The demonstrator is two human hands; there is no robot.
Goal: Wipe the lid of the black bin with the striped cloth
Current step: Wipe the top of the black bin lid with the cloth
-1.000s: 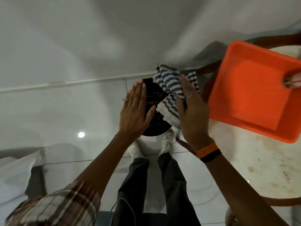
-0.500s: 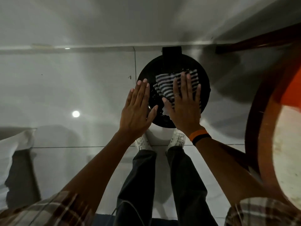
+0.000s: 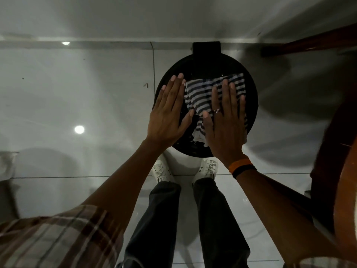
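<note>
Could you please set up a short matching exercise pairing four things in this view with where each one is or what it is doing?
Things:
1. striped cloth
2. right hand
3. left hand
4. white shoes

Places or states:
A. flat on the left side of the lid, beside the cloth
B. on the floor tiles, partly under the bin
C. spread on the black lid
D. pressing flat on top of the cloth

Pairs: 1-C, 2-D, 3-A, 4-B
</note>
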